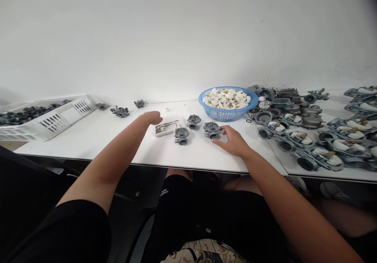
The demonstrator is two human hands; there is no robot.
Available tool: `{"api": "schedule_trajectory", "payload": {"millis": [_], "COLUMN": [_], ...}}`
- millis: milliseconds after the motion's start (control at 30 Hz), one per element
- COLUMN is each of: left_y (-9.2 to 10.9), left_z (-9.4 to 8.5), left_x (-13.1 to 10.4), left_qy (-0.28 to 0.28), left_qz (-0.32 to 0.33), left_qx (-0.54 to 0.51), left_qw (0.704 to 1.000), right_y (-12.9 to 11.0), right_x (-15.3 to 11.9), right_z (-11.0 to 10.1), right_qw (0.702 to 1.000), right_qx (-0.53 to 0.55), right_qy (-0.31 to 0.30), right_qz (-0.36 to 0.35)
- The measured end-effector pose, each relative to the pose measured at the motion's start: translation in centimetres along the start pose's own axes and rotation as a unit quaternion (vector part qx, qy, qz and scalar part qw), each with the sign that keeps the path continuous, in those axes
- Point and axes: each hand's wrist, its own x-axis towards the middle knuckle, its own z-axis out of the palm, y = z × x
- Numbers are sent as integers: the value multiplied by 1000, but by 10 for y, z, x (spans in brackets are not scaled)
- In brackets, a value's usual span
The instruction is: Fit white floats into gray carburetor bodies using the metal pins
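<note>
My right hand (232, 140) has its thumb and fingers closed around the right side of a grey metal carburetor body (211, 129), which stands on the white table. Two more carburetor bodies, one in front (182, 136) and one behind (193, 121), stand upright to its left. At the left edge of a small white tray (167, 133) is my left hand (151, 117); its fingers are hidden behind the back of the hand, so whether they hold anything does not show. Thin dark pieces (167, 126) lie inside the tray.
A blue basket (228, 114) of white plastic floats stands at the back. To the right are many carburetor parts (300, 139), several fitted with floats. On the left, a white crate (63, 119) holds dark metal parts, with loose carburetor bodies (119, 111) nearby. A black ring (249, 120) lies beside the basket.
</note>
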Motion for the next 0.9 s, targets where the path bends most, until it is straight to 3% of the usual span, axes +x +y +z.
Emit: {"api": "schedule_trajectory", "payload": {"millis": [167, 333, 500, 633, 767, 900], "left_y": [-3, 14, 63, 113, 149, 167], "left_z": [-21, -37, -40, -29, -15, -5], "left_x": [-20, -62, -122, -157, -163, -154], "left_qy": [24, 53, 81, 105, 99, 78], "left_qz": [23, 74, 212, 279, 341, 364], "left_qx": [-7, -27, -58, -43, -60, -64], "left_qw": [999, 996, 972, 954, 933, 926], "right_y": [2, 3, 3, 2, -3, -10], "right_x": [-1, -3, -6, -8, -11, -13], "right_z": [1, 1, -2, -4, -7, -11], "right_qw": [1000, 1000, 992, 976, 967, 949], "right_qx": [9, 27, 124, 198, 173, 157], "right_qy": [6, 2, 11, 81, 139, 176], "right_qz": [-8, 1, 13, -37, -124, -208]}}
